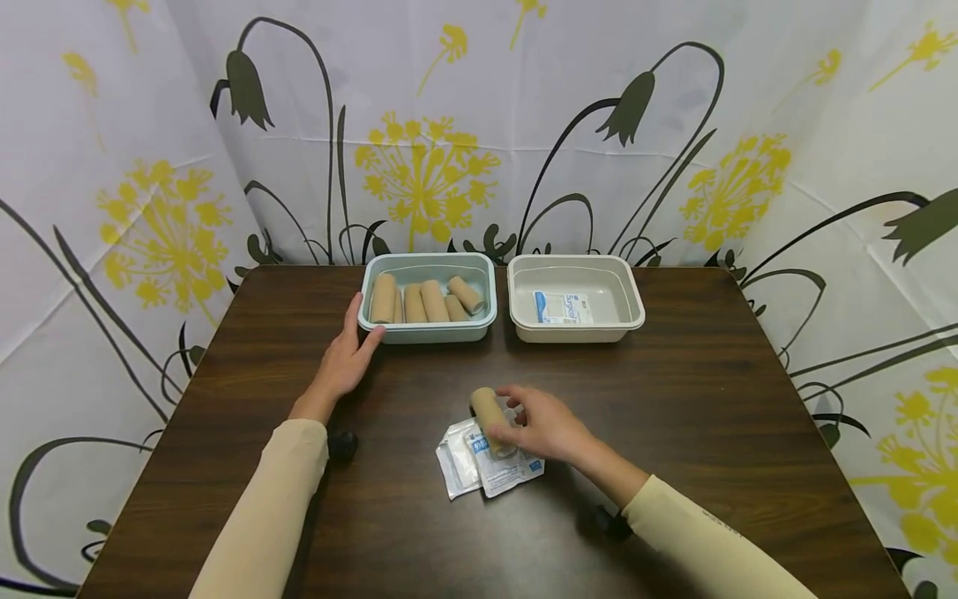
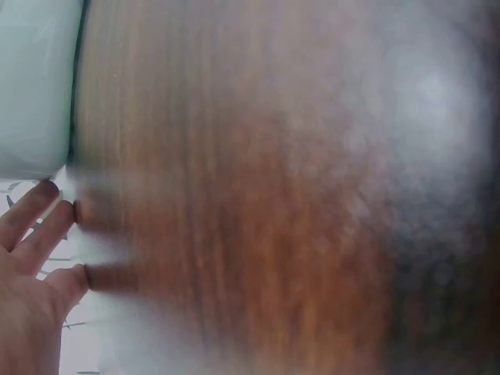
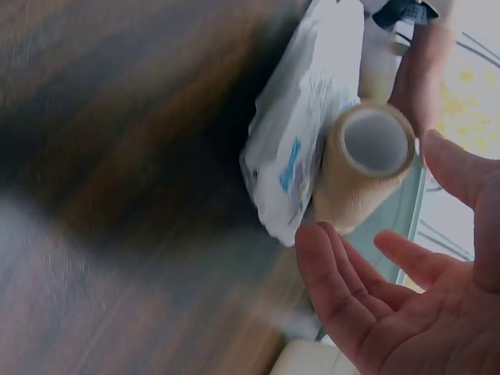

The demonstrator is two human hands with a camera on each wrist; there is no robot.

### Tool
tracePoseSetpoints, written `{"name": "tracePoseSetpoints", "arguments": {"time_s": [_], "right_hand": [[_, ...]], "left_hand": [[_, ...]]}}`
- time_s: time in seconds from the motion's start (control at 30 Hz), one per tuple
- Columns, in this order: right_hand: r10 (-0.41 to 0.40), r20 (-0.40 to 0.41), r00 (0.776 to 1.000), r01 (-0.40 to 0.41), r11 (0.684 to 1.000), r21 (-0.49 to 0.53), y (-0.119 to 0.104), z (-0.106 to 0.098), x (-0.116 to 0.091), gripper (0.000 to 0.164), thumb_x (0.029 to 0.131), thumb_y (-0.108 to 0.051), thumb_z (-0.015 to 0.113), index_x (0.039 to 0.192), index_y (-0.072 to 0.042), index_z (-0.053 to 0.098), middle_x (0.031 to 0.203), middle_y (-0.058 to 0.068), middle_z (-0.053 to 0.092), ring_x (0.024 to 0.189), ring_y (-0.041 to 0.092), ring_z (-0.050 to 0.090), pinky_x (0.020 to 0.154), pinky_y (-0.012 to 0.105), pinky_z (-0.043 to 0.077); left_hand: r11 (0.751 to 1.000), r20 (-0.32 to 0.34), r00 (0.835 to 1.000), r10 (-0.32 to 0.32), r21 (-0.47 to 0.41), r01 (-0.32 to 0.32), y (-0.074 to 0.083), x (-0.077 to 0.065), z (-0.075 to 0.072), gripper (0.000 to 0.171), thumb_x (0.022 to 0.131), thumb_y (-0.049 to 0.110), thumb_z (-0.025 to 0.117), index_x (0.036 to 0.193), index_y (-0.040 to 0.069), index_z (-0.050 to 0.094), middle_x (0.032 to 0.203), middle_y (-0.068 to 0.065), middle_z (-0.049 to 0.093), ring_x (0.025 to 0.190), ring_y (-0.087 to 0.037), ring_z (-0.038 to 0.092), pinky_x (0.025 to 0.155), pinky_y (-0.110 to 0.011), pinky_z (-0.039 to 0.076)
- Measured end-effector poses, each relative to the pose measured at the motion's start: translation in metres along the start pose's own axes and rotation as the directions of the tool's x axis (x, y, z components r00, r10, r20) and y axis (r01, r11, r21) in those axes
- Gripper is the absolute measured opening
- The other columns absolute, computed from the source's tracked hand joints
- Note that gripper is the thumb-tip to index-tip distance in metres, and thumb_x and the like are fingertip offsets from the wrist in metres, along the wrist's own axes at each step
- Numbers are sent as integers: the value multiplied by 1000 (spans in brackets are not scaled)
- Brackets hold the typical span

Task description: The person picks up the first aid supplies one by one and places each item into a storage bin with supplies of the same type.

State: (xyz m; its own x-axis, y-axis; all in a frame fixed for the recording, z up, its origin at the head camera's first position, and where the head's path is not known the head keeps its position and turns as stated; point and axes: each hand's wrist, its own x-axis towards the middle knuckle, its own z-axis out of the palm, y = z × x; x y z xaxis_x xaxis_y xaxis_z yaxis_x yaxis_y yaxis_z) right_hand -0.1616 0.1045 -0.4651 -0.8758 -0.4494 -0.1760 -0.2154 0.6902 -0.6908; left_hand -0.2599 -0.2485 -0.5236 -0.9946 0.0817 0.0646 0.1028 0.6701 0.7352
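In the head view my left hand (image 1: 346, 359) rests at the near left corner of a pale blue bin (image 1: 430, 334), thumb at the front rim and fingers along the side. Several tan rolls (image 1: 432, 301) lie in that bin. Another tan hollow roll (image 1: 490, 416) lies tilted on white packets with blue print (image 1: 511, 480). My right hand (image 1: 550, 424) is around this roll, thumb on the near side and fingers beyond. The right wrist view shows the open end of the roll (image 3: 355, 191), with relaxed fingers (image 3: 336, 281) and thumb close beside it.
A cream bin (image 1: 576, 334) stands right of the blue one, with a flat packet marked Surgical (image 1: 561, 308) inside. Both bins stand near the back edge of the dark wooden table (image 1: 711, 399). A flowered curtain (image 1: 449, 83) hangs behind and at both sides.
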Motion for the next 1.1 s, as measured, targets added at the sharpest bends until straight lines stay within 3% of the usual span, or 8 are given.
{"name": "tracePoseSetpoints", "arguments": {"time_s": [0.43, 0.77, 1.1], "right_hand": [[-34, -31, 999, 32, 998, -48, -2, 13, -3, 65, 81, -35, 80, 135, -8, 57, 115, 12, 66, 88, 20, 63, 74, 38, 50], [12, 7, 1000, -13, 987, 160, 4, 10, -2, 53, 82, -12, 73, 133, -8, 59, 114, 14, 64, 95, 25, 64, 78, 40, 51], [17, 28, 999, -22, 978, 207, 7, 7, 0, 52, 84, -10, 72, 134, -8, 58, 115, 14, 64, 96, 25, 64, 75, 37, 52]], "left_hand": [[1000, 7, 1000, -14, 1, 14, -1, 0, 1, 75, 100, 58, 39, 154, 45, -11, 164, -10, 8, 143, -43, 22, 108, -67, 19], [1000, 1, 1000, -13, 4, 13, 0, 0, 1, 75, 100, 58, 39, 154, 45, -10, 163, -10, 9, 143, -43, 23, 108, -66, 19], [1000, -5, 1000, -14, 4, 14, 0, 0, 1, 75, 100, 57, 40, 155, 43, -10, 163, -11, 10, 143, -43, 23, 109, -66, 19]]}}
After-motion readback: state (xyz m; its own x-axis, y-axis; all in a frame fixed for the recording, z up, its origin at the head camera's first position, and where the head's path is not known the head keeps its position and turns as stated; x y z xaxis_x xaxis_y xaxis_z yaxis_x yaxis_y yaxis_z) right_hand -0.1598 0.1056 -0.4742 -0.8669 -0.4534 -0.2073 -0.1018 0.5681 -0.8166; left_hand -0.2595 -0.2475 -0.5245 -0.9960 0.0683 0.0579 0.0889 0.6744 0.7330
